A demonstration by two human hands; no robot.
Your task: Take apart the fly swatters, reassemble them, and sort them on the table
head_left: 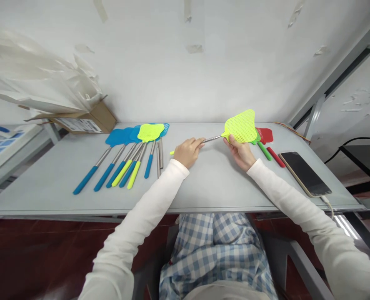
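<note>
A yellow-green fly swatter (240, 126) is held above the table between my two hands. My left hand (188, 152) is closed around its metal rod, and a bit of yellow handle end pokes out on the far side of the fist. The lower edge of the swatter's mesh head is pinched by the fingers of my right hand (239, 153). Just beyond that hand lie a green swatter handle (264, 151) and a red fly swatter (265, 136), partly covered by the yellow head.
Several blue fly swatters (118, 136) and yellow ones (150, 132) lie fanned out on the left of the grey table (210, 191), beside bare metal rods (160, 156). A cardboard box (99, 118) stands behind them. A phone (304, 173) with a cable lies at the right.
</note>
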